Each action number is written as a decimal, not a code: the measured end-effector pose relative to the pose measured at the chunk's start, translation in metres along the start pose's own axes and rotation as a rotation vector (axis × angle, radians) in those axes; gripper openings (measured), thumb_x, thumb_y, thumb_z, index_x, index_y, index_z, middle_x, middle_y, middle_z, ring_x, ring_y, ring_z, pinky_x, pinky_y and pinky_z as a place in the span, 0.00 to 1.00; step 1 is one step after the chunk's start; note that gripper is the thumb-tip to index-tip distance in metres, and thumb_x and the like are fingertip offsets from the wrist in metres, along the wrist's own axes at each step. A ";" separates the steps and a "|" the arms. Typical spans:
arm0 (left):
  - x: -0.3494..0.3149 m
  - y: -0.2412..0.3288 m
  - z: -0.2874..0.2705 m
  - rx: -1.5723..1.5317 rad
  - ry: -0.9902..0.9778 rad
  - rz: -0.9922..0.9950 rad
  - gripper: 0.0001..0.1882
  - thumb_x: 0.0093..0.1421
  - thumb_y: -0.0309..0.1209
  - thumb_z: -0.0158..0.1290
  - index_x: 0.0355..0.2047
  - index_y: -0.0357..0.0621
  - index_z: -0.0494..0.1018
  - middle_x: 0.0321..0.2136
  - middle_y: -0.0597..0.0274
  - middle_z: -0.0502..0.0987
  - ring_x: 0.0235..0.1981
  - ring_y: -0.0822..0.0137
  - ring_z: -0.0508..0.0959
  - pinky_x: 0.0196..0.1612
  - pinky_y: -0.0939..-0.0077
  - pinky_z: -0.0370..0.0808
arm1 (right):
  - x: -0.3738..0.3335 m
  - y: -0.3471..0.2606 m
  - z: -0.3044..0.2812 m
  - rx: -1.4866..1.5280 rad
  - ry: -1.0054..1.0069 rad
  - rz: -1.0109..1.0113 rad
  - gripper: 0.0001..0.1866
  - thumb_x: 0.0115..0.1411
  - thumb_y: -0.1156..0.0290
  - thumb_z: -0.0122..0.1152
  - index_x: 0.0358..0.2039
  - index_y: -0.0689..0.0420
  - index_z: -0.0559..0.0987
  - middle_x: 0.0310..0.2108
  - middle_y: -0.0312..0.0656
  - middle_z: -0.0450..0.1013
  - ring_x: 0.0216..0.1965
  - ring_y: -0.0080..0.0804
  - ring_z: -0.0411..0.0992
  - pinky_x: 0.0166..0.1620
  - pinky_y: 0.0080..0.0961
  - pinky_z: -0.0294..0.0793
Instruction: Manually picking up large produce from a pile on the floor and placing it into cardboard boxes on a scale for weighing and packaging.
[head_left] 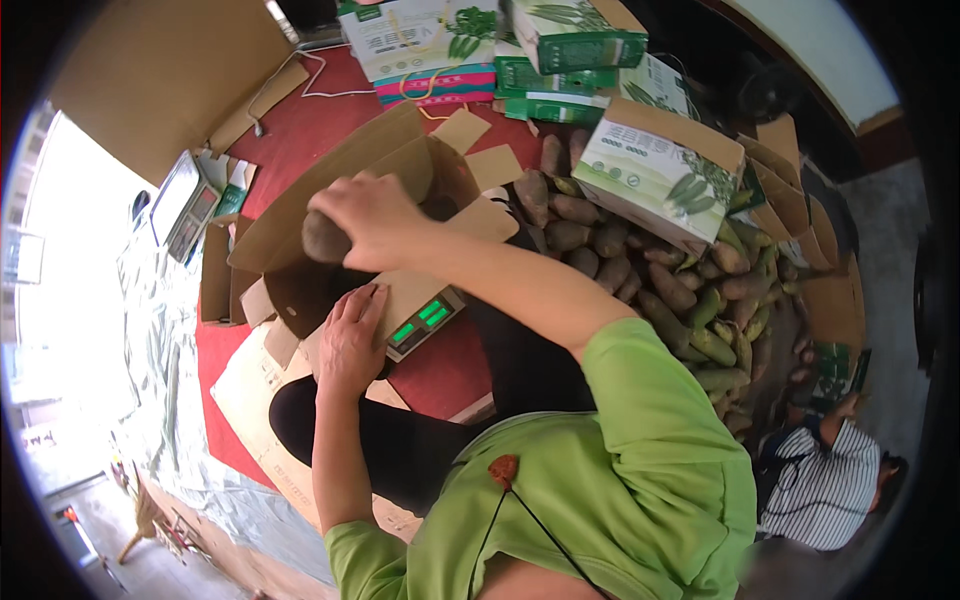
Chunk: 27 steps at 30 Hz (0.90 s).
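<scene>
My right hand [368,218] reaches across an opened cardboard carton [300,262], its fingers wrapped round a brownish oval fruit or tuber [326,238]; which kind I cannot tell. That piece is above the carton's opening. At the carton's near edge, my left hand [352,335] lies with fingers stretched out against the cardboard. Just right of it, a scale display [425,320] glows green, partly beside a carton flap. The carton's inside is mostly hidden by my right hand and forearm.
To the right lies a large heap of reddish-brown and green oval produce [670,285]. A printed white and green carton [655,170] rests on it. More printed cartons [420,40] stand at the back. Far left is another scale [185,205]. A person in stripes [820,485] is at lower right.
</scene>
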<state>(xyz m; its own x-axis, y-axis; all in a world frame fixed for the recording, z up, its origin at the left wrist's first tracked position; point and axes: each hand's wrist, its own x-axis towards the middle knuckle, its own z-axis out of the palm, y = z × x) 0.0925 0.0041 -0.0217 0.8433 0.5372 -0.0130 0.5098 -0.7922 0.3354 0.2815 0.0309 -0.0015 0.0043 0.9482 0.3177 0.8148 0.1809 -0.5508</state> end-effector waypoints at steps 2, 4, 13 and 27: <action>0.000 -0.003 0.007 0.041 0.035 0.022 0.33 0.42 0.21 0.55 0.54 0.45 0.68 0.51 0.56 0.69 0.53 0.55 0.68 0.56 0.64 0.67 | 0.004 -0.006 0.029 -0.114 -0.116 0.033 0.28 0.38 0.70 0.66 0.44 0.48 0.73 0.43 0.40 0.71 0.49 0.43 0.68 0.46 0.46 0.65; 0.001 0.002 0.007 0.097 0.046 0.021 0.29 0.44 0.20 0.53 0.51 0.45 0.70 0.49 0.57 0.71 0.51 0.54 0.71 0.50 0.64 0.72 | 0.002 -0.004 0.059 -0.176 -0.175 0.061 0.30 0.39 0.66 0.69 0.46 0.48 0.72 0.43 0.40 0.71 0.49 0.43 0.68 0.47 0.48 0.64; 0.001 0.002 0.008 0.070 0.045 0.028 0.32 0.44 0.17 0.52 0.53 0.45 0.69 0.49 0.57 0.71 0.50 0.52 0.71 0.50 0.62 0.71 | -0.038 0.008 -0.009 0.335 0.052 0.053 0.25 0.48 0.63 0.67 0.48 0.52 0.74 0.42 0.43 0.74 0.46 0.40 0.72 0.47 0.37 0.69; 0.007 0.007 0.011 0.017 0.049 0.041 0.33 0.42 0.15 0.56 0.53 0.42 0.70 0.49 0.57 0.72 0.50 0.52 0.71 0.53 0.62 0.69 | -0.314 0.217 -0.078 0.189 0.349 0.881 0.19 0.49 0.64 0.65 0.41 0.59 0.77 0.37 0.49 0.77 0.39 0.43 0.75 0.43 0.33 0.74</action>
<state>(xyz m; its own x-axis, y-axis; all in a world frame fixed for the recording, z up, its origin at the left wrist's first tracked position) 0.1039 -0.0014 -0.0301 0.8547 0.5171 0.0464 0.4779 -0.8184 0.3191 0.5023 -0.2481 -0.1612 0.7662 0.6382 -0.0744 0.3299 -0.4901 -0.8068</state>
